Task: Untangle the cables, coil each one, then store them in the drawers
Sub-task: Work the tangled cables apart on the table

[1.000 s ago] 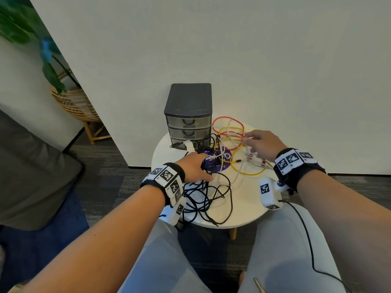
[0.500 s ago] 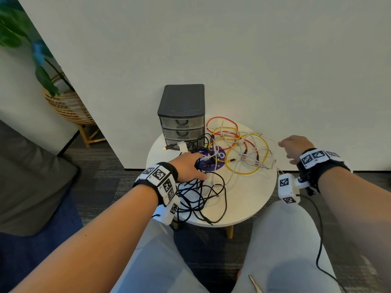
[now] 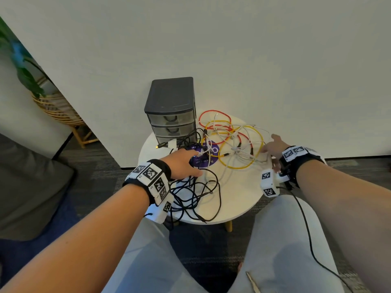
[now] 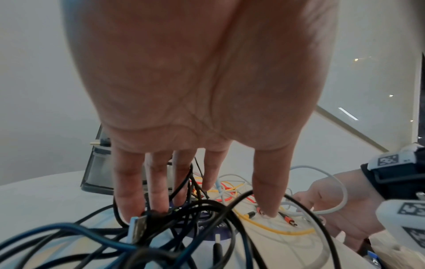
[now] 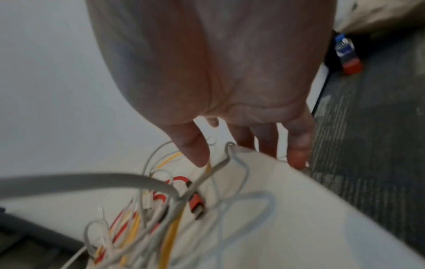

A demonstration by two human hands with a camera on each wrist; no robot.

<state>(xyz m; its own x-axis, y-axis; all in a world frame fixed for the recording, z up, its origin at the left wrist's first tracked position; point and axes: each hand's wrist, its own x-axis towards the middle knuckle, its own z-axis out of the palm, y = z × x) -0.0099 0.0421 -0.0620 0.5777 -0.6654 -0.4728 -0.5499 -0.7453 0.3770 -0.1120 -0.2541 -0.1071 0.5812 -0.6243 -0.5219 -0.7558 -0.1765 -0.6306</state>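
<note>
1. Nearest the person, a tangle of black cables (image 3: 194,193) sprawls over the front of the round white surface (image 3: 239,199).
2. The left hand (image 3: 182,163) rests on that tangle; only the left wrist view shows its fingers (image 4: 128,196) straight, tips pressing the black cables down, nothing gripped.
3. The right hand (image 3: 275,145) hovers at the surface's right edge, grip open and relaxed; the right wrist view shows white cables (image 5: 232,163) just below its fingertips, unheld.
4. Farther back, yellow cables (image 3: 239,166) and red cables (image 3: 213,115) lie knotted together.
5. The drawer unit (image 3: 171,111) stands behind, drawers closed.
</note>
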